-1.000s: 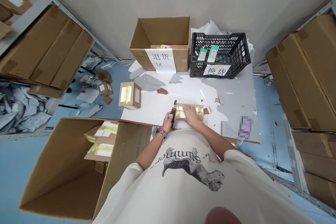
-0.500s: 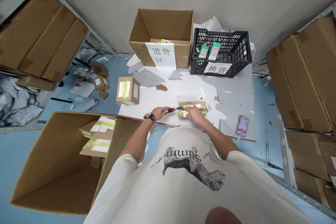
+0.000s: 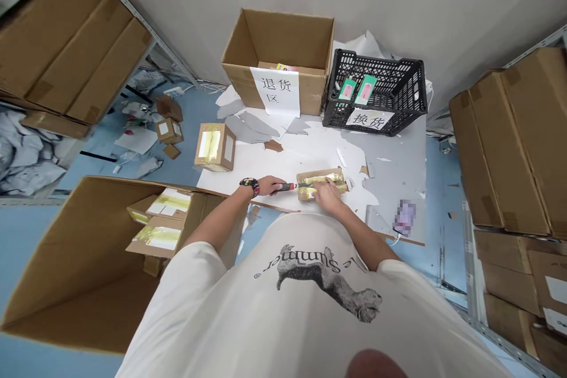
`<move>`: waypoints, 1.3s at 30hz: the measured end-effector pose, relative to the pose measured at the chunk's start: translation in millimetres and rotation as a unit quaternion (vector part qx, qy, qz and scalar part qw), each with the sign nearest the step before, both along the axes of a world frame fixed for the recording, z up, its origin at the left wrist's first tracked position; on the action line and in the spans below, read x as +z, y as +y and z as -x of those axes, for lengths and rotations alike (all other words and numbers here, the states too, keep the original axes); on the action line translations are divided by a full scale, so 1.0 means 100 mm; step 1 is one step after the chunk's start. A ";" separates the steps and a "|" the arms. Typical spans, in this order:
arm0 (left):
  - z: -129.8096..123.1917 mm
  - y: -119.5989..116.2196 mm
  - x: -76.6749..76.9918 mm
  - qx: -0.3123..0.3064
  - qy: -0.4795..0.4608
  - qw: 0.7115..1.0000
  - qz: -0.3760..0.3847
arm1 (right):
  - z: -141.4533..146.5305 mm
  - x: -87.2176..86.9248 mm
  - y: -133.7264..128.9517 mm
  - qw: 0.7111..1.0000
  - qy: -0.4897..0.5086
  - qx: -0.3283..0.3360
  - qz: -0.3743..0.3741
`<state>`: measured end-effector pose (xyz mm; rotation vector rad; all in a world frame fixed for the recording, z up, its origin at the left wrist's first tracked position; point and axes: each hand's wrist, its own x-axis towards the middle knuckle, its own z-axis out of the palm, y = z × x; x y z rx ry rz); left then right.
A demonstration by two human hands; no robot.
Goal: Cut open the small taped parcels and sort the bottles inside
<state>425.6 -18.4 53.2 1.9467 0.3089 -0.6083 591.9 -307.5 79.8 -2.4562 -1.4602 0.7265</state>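
Gripping a red-and-black cutter (image 3: pixel 289 186), the left hand (image 3: pixel 268 185) came in level from the side, its blade at the left end of the small taped box (image 3: pixel 316 177), close to the line across the top. Whether the tape there had parted could not be told. The box lay on the tabletop (image 3: pixel 252 165) between the hands, partly under the right hand (image 3: pixel 326 194), which rested over its right half; whether those fingers clasped it or merely pressed could not be made out. A shallow blade angle seemed best, sparing whatever lay inside, with the right fingers well off the blade's line and the box kept firmly down.

Left of the left hand, a big open carton (image 3: pixel 66 260) stood against the tabletop's front edge, below the forearm, so the left elbow had limited room to drop. Ahead and left of that hand, a second taped box (image 3: pixel 209 147) sat near the side edge. The easiest room for moving lay just ahead of both hands, among torn scraps; beyond, a labelled carton (image 3: pixel 241 82) and, farther right, a black crate (image 3: pixel 401 122) closed the back. Well right of the right hand, a blurred purple item (image 3: pixel 404 217) lay near the front edge.
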 end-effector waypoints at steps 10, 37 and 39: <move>0.30 -0.23 -0.17 0.064 -0.021 0.998 0.005 | -0.04 -0.05 0.01 1.000 0.008 0.016 -0.015; 1.25 -0.55 -0.16 0.544 -0.012 0.824 0.157 | -0.16 -0.09 0.10 0.995 -0.059 0.033 -0.078; 1.25 -0.71 -0.18 0.581 -0.022 0.799 0.156 | -0.18 -0.18 0.15 0.995 -0.075 0.035 -0.063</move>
